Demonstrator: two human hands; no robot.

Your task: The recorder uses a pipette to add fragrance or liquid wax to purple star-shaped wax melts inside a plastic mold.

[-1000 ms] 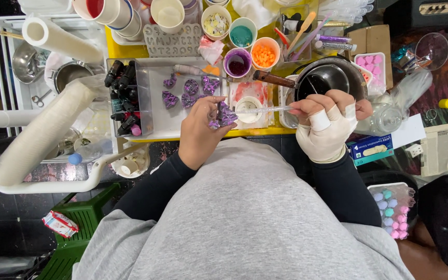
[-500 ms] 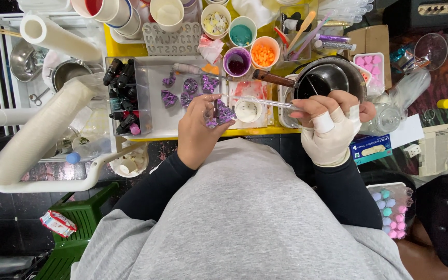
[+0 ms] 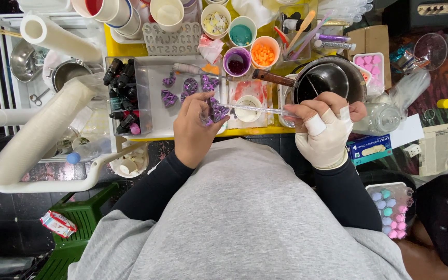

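Pipette (image 3: 257, 109) horiz, tip left toward purple piece (image 3: 217, 111).

A person wears a grey top over long black sleeves. The left hand (image 3: 195, 127) is bare. The right hand (image 3: 323, 129) wears a cream glove with 2 white-taped fingers.

- i'm at a small craft workshop, crowded and homemade.
- my yellow surface (image 3: 111, 49) carries colour cups (image 3: 264, 53), dye bottles (image 3: 123, 96) and a letter mould (image 3: 171, 37).
- stacked paper cups (image 3: 37, 136) lie beside; a dark melting pot (image 3: 333, 78) sits close.
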